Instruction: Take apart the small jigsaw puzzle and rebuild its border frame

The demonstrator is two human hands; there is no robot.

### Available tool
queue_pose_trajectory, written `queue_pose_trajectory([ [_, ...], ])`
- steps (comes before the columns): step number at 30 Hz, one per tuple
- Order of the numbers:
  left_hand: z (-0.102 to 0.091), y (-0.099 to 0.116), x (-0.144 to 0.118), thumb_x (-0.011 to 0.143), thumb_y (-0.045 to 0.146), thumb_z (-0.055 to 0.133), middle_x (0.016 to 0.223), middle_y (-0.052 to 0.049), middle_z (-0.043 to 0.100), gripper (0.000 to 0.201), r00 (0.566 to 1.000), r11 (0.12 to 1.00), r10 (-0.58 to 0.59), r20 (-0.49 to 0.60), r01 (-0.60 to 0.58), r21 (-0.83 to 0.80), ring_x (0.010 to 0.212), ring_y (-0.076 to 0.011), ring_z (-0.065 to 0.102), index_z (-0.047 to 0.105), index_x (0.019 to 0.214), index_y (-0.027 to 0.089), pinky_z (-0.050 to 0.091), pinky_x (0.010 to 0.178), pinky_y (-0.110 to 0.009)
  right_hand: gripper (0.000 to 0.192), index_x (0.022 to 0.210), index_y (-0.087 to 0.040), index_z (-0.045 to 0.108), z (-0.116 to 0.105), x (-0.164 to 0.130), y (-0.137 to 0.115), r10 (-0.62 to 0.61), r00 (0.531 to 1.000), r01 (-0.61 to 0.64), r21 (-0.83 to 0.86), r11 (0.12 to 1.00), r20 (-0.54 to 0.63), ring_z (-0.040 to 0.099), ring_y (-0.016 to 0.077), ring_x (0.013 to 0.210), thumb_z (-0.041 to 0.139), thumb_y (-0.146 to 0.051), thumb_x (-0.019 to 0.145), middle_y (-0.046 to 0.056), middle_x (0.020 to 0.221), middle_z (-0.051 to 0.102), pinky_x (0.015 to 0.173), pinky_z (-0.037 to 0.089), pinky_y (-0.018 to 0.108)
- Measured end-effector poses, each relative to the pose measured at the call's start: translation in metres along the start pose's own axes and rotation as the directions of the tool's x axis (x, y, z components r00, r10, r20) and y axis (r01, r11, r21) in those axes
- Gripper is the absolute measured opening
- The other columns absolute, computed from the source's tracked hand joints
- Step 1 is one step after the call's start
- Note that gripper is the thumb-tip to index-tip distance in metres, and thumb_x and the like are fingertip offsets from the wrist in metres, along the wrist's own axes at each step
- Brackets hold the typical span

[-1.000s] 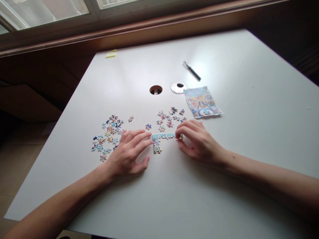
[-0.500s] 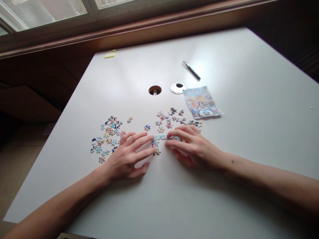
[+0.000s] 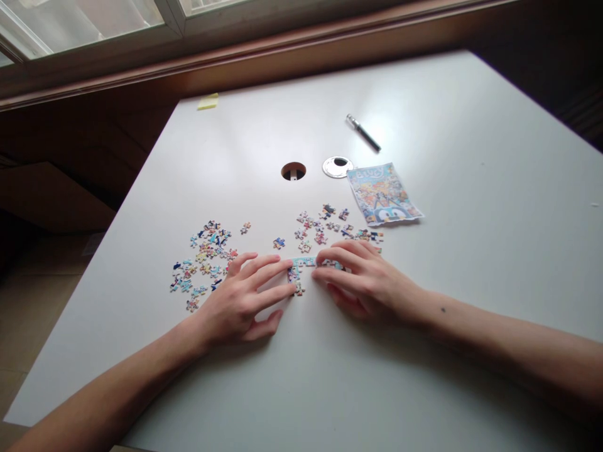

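Your white table fills the view, running away toward the window at 12 o'clock. On it, at about 2 o'clock from your hands, lies the printed picture sheet, with a silver grommet cap and an open cable hole just beyond it, a pen farther out, and a yellow sticky note near the far edge.

Your left hand lies flat, fingers spread, their tips pressing the short leg of the joined strip. Your right hand is flat too, fingertips laid along the strip's long leg — neither hand pinches or lifts anything.

Judging from the table, you are early on: only that small L-shaped bit of border is assembled, sitting between your fingertips. The rest is loose — a larger scatter of pieces at 9 o'clock of your left hand, and a smaller scatter at 12 o'clock of the strip.
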State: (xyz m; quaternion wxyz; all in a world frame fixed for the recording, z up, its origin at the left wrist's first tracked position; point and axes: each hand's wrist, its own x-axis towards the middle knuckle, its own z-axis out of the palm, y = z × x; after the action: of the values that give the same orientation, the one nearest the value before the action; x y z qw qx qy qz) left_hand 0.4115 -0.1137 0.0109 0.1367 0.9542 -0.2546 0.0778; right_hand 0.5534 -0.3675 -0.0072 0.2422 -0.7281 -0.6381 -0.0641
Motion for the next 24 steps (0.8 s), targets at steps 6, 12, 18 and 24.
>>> queue_pose_trajectory([
  [6,0.0001,0.0003,0.0,0.087,0.024,0.061,0.147,-0.007,0.053,0.039,1.0,1.0,-0.004,-0.002,0.004,-0.003,0.134,-0.0293,0.049,0.062,0.126,0.026,0.03,0.114,-0.05,0.032,0.118,-0.02,0.062,-0.0002,0.0002,-0.001,-0.005,1.0,0.005,-0.007,1.0,-0.005,0.052,0.026,0.109,0.057,-0.014,0.087,0.011,0.118,0.062,0.088,0.041,0.04],
  [12,0.0006,0.0004,-0.0008,0.087,0.024,0.061,0.149,-0.007,0.051,0.041,1.0,1.0,-0.015,0.02,0.016,-0.005,0.135,-0.0298,0.048,0.061,0.128,0.027,0.03,0.115,-0.051,0.032,0.118,-0.021,0.062,-0.0003,-0.0002,-0.0013,0.012,1.0,-0.011,-0.01,1.0,0.015,0.051,0.0256,0.107,0.057,-0.015,0.087,0.011,0.119,0.062,0.084,0.039,0.039],
  [18,-0.0006,0.0009,0.001,0.085,0.022,0.062,0.147,-0.01,0.052,0.043,1.0,1.0,-0.005,-0.007,0.005,-0.021,0.134,-0.0302,0.049,0.06,0.128,0.025,0.032,0.113,-0.051,0.032,0.118,-0.021,0.062,-0.0007,0.0004,-0.0012,0.012,1.0,-0.012,-0.016,1.0,0.019,0.05,0.0256,0.107,0.056,-0.015,0.088,0.011,0.119,0.062,0.085,0.038,0.039],
  [24,-0.0004,-0.0004,0.004,0.083,0.013,0.063,0.118,-0.009,0.067,0.031,0.987,0.997,-0.056,-0.15,0.046,-0.069,0.112,-0.0246,0.06,0.061,0.113,0.022,0.043,0.098,-0.043,0.031,0.117,-0.019,0.061,-0.0036,0.002,-0.0038,0.007,0.999,-0.006,-0.034,0.999,0.032,0.049,0.0265,0.11,0.055,-0.014,0.088,0.012,0.119,0.061,0.086,0.038,0.039],
])
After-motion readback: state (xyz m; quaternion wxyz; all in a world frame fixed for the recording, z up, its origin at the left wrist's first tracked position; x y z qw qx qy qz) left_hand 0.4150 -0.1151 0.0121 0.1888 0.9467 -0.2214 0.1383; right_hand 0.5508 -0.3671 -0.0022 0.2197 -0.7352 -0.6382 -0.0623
